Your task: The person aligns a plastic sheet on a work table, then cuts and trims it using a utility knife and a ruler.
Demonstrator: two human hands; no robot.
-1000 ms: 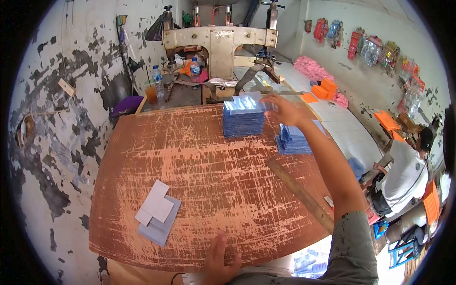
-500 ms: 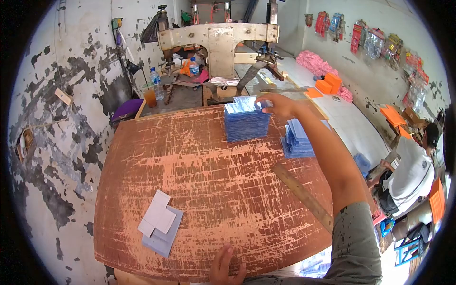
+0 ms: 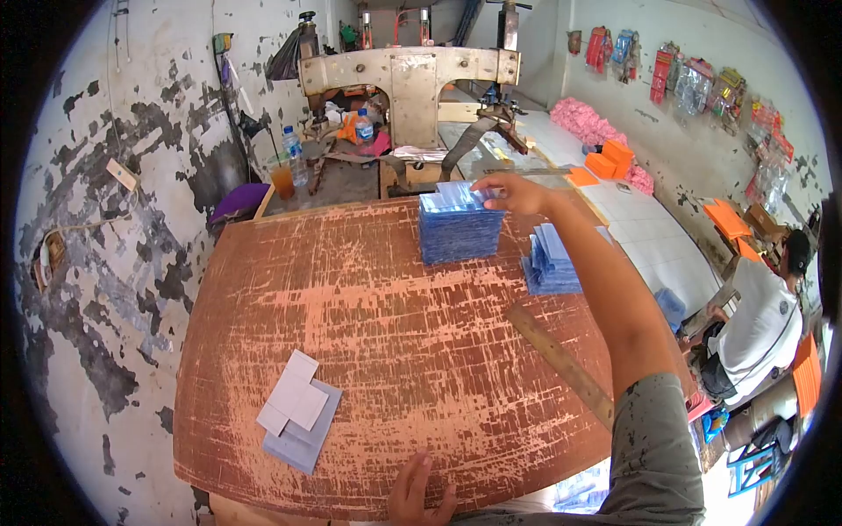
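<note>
Tall stack of blue sheets [image 3: 460, 230] sits at the far edge of the worn brown table [image 3: 377, 333], square-ish block, its longer side running roughly left-right across the view; top sheets look glossy and slightly fanned. Right hand [image 3: 513, 195] is stretched all the way out over the stack's far right corner, fingers [image 3: 484, 187] curled down and pinching the edge of the top sheet or sheets, thumb side hidden, so exactly how many sheets are caught cannot be told. So the stack lies directly under and just left of the right fingertips, touching. Left hand [image 3: 419, 495] is at the near table edge, well apart from the stack, flat on the wood, fingers loosely spread, holding nothing. Right hand is clearly the nearer one; left is on the opposite side of the table from the stack. Just right of the tall stack, near the right forearm, a second lower pile of blue sheets [image 3: 553, 261] leans fanned out, apart from the main block. Wooden ruler [image 3: 561, 364] lies diagonally along the right side of the table, under the forearm line. Near-left on the table, pale grey cards [image 3: 296, 412] lie overlapped, well apart from both hands. Behind the table stands a beige press machine [image 3: 408, 74]; a seated person in white [image 3: 759, 329] is off to the right.
</note>
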